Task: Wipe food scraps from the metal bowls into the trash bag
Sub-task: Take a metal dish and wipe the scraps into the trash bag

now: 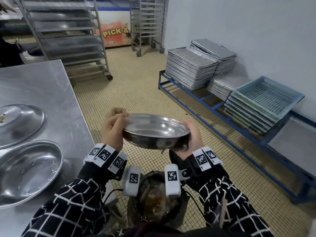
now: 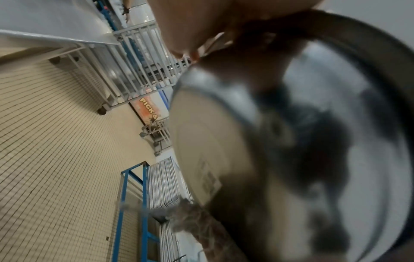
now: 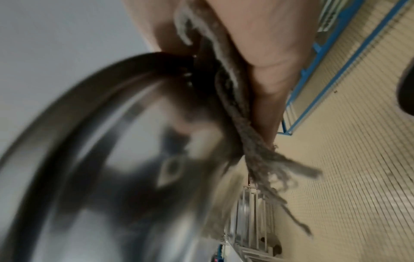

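Note:
I hold a shallow metal bowl [image 1: 156,130] in the air with both hands, tilted toward me above the dark trash bag [image 1: 157,202], which has brown food scraps inside. My left hand [image 1: 116,120] grips the bowl's left rim, fingers curled over the edge. At the right side, my right hand [image 1: 189,134] holds a frayed grey rag [image 3: 241,124] against the bowl's underside [image 3: 112,159]. In the left wrist view the bowl's blurred underside [image 2: 291,141] fills the frame, and the rag [image 2: 190,212] hangs at its far edge.
A steel table [image 1: 51,86] at my left carries two more metal bowls, one further back [image 1: 22,122] and one nearer [image 1: 29,170]. Stacked baking trays [image 1: 189,69] and crates [image 1: 266,96] sit on a blue rack at right. Wheeled tray racks [image 1: 68,36] stand behind on the tiled floor.

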The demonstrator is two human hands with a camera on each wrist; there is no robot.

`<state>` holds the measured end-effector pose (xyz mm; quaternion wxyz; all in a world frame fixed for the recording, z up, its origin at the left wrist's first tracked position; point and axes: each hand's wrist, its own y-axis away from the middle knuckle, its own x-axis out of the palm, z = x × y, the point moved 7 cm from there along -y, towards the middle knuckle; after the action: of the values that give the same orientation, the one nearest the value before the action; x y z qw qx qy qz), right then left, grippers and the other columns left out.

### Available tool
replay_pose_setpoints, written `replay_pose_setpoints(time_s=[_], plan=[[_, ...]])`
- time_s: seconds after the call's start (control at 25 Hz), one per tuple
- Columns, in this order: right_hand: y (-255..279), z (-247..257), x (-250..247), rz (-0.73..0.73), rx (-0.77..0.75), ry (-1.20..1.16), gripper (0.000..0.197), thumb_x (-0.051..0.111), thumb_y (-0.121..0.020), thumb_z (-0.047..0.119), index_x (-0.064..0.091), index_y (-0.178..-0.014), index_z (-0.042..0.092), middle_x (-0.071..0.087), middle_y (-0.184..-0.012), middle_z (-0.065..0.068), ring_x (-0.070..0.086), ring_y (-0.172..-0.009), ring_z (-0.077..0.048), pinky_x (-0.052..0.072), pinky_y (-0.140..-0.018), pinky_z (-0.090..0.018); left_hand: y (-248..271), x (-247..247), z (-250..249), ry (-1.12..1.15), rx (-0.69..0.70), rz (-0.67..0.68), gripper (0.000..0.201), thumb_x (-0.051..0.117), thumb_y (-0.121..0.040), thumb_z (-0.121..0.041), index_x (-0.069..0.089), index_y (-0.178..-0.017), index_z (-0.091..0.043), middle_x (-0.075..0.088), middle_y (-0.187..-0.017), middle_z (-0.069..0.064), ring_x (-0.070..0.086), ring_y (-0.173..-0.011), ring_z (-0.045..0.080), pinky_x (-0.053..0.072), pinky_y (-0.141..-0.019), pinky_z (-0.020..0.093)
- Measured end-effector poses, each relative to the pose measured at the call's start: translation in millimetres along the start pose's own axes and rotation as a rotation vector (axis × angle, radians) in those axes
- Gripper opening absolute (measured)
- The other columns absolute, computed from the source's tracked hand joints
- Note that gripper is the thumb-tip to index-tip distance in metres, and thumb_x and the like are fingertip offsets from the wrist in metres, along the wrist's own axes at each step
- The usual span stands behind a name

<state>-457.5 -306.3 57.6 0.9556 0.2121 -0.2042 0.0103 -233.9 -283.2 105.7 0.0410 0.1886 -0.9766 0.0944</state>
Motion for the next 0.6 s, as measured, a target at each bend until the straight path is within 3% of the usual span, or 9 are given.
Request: replay_pose_setpoints(time_s=[0.04,0.12,0.16,0.24,0.4,0.52,0.6], plan=[[0.6,-1.6,3.7,-0.029,-0.007,0.059,0.019,0.061,-0.084,0.019,0.058,-0.100,0.010,0.061,-0.109,-0.015,0.065,-0.096,-0.021,0.055,-0.081,-0.041,-3.5,-7.4,2.3,0.008,-0.009,-0.007,0.011,0.048,-0.070,-0.014,0.054,-0.070,-0.023,0.052,-0.101,-0.004,0.052,-0.092,0.015,0.048,-0.075,0.026],[1.8,-6.5,10.9,-0.109,0.005,0.134,0.008,0.054,-0.081,0.016,0.057,-0.085,0.010,0.059,-0.095,-0.012,0.060,-0.082,-0.023,0.052,-0.076,-0.041,-8.7,-22.1,9.7,0.040,-0.088,-0.004,0.029,0.044,-0.069,-0.009,0.050,-0.092,-0.026,0.051,-0.106,0.001,0.054,-0.095,0.026,0.048,-0.083,0.044],[0.9,-10.2,12.0,-0.158,-0.002,0.201,0.008,0.053,-0.082,0.019,0.056,-0.082,0.011,0.058,-0.091,-0.012,0.058,-0.080,-0.023,0.050,-0.077,-0.042,-9.4,-27.0,13.2,0.066,-0.139,0.018,0.038,0.043,-0.073,-0.007,0.046,-0.104,-0.028,0.052,-0.106,0.004,0.056,-0.090,0.029,0.049,-0.079,0.047],[6.5,-16.4,20.8,-0.178,-0.017,0.360,0.019,0.051,-0.085,0.024,0.057,-0.094,0.008,0.059,-0.095,-0.014,0.059,-0.085,-0.026,0.052,-0.080,-0.040,-10.4,-39.9,16.0,0.062,-0.180,0.053,0.046,0.042,-0.079,-0.009,0.040,-0.120,-0.028,0.054,-0.107,0.006,0.060,-0.088,0.026,0.052,-0.076,0.042],[29.6,-27.6,50.2,-0.192,-0.156,0.590,0.024,0.045,-0.092,0.030,0.055,-0.102,0.011,0.057,-0.085,-0.004,0.055,-0.076,-0.018,0.046,-0.064,-0.027,1.6,-82.4,-1.7,-0.083,-0.090,0.037,0.036,0.042,-0.077,-0.021,0.052,-0.109,-0.034,0.056,-0.097,-0.005,0.055,-0.091,0.017,0.046,-0.081,0.036],[40.6,-39.1,81.9,-0.165,-0.268,0.710,0.031,0.042,-0.096,0.030,0.045,-0.120,0.011,0.056,-0.088,0.001,0.056,-0.076,-0.013,0.043,-0.060,-0.026,22.1,-124.7,-9.2,-0.148,-0.068,-0.069,0.036,0.041,-0.079,-0.021,0.054,-0.111,-0.033,0.058,-0.098,-0.002,0.055,-0.093,0.019,0.044,-0.085,0.039],[50.2,-44.3,102.9,-0.114,-0.327,0.768,0.032,0.042,-0.098,0.031,0.037,-0.124,0.014,0.056,-0.088,0.004,0.057,-0.076,-0.010,0.044,-0.060,-0.025,41.3,-153.5,-14.0,-0.163,-0.047,-0.182,0.034,0.043,-0.080,-0.021,0.058,-0.108,-0.032,0.060,-0.102,0.003,0.056,-0.096,0.024,0.045,-0.087,0.042]])
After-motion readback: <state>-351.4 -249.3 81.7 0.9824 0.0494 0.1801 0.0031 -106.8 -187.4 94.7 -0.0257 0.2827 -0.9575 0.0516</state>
